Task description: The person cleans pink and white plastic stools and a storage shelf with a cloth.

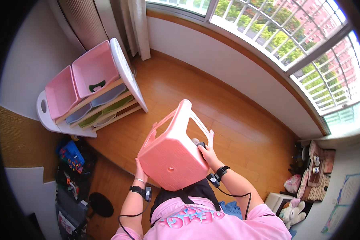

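Note:
A pink plastic stool (174,162) is held up in front of my body, tilted so its seat faces me and its legs point away. My left hand (140,174) presses on the seat's left edge, with most fingers hidden behind it. On the other side, my right hand (209,156) grips the right edge, thumb uppermost. A small black object (201,145) shows at that thumb, and a greyish rounded thing lies just beyond it; I cannot tell what either is. Both wrists wear black straps with small devices and cables.
A white toy rack (129,75) with pink bins (93,70) stands at the left on the wooden floor (243,144). A blue toy container (72,156) and a round black object (101,204) are at lower left. A plush toy (292,214) sits at right. A barred window (276,33) runs above.

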Demonstrator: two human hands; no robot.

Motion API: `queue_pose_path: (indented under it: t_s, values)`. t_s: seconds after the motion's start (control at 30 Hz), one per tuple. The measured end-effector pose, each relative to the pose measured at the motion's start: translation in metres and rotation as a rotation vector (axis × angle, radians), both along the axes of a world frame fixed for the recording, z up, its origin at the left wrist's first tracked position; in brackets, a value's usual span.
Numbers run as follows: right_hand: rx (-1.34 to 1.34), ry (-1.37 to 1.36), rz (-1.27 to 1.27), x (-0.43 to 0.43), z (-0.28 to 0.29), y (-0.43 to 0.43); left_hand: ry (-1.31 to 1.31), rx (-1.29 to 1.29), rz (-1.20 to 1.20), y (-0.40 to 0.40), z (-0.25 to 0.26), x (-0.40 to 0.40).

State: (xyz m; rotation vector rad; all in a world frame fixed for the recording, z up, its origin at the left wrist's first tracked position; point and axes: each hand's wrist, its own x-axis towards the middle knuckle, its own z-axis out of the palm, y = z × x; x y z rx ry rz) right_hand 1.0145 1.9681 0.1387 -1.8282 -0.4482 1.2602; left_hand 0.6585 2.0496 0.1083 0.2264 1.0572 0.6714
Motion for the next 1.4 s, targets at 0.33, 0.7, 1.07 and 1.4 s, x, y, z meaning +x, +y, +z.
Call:
queue_pose_path:
  t_s: [0.33, 0.7, 1.07, 1.4]
  values:
    - [-0.041, -0.029, 0.220, 0.095, -0.075, 0.112, 0.822, 0.090, 0.054, 0.093, -0.058, 0.143]
    - [0.246, -0.545, 0.822, 0.106, -0.079, 0.193, 1.177, 0.895, -1.447, 0.192, 0.001, 0.333]
    - [0.269, -0.300, 0.242, 0.151, -0.033, 0.162, 1.185, 0.630, -0.901, 0.185, -0.052, 0.305]
    - [0.550, -0.513, 0.945, 0.176, -0.027, 0.184, 1.234, 0.642, -1.018, 0.187, -0.045, 0.305]
